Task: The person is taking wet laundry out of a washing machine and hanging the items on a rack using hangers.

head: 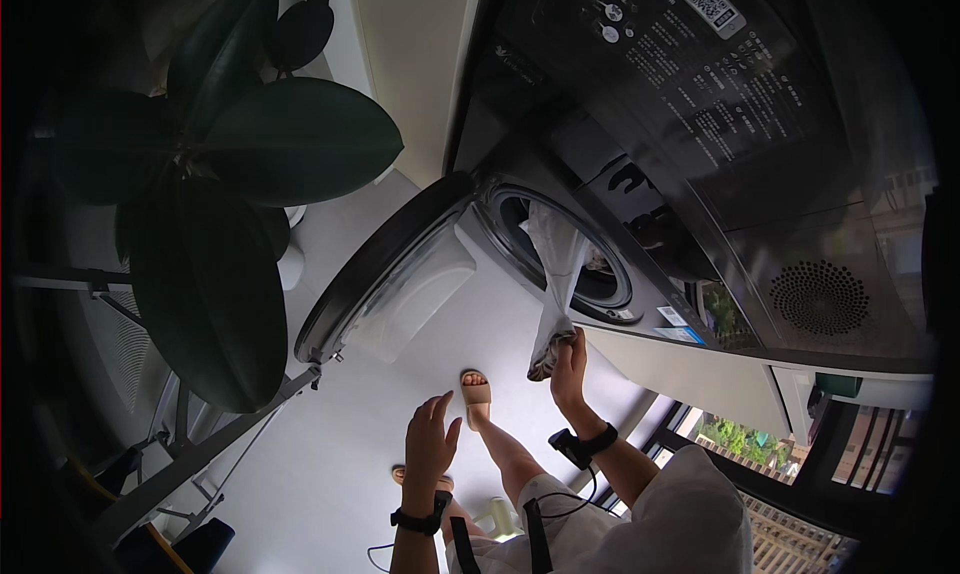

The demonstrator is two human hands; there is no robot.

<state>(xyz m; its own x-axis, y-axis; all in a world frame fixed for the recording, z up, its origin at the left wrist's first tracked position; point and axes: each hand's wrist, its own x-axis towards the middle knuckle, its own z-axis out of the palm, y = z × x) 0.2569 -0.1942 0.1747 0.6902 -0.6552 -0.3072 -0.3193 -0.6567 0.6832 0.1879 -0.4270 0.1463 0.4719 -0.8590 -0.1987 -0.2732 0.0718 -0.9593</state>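
Observation:
A front-loading washing machine [559,255] stands at the upper right, its round glass door [397,274] swung out to the left. My right hand [570,368] grips the lower end of a white cloth [556,263] with a dark patterned part. The cloth hangs stretched and bunched from the drum opening, its upper end inside. Some more fabric shows within the drum, too dim to name. My left hand [433,435] is below the door, left of the cloth, fingers apart and holding nothing. Both wrists wear black bands with small devices.
A large-leafed plant [300,143] fills the upper left. Below it, a metal folding rack [217,431] reaches toward the door's lower edge. A dark glossy appliance panel [697,101] with a round speaker-like grille is at the upper right. A pale green object [499,520] lies near my legs.

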